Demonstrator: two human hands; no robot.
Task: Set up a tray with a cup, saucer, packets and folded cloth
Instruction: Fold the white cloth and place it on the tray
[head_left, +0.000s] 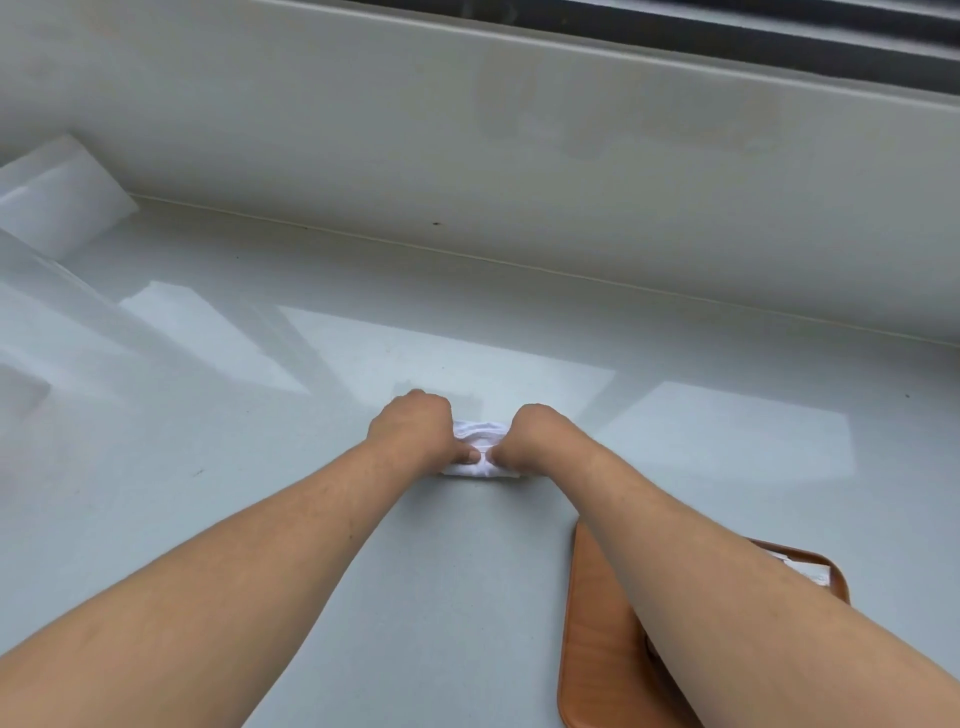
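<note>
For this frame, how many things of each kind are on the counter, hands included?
Folded white cloth: 1
Brown tray: 1
Small white item on the tray, mostly hidden by the right forearm, kind unclear: 1
Hands: 2, the left hand and the right hand, both gripping the cloth
Total: 5
</note>
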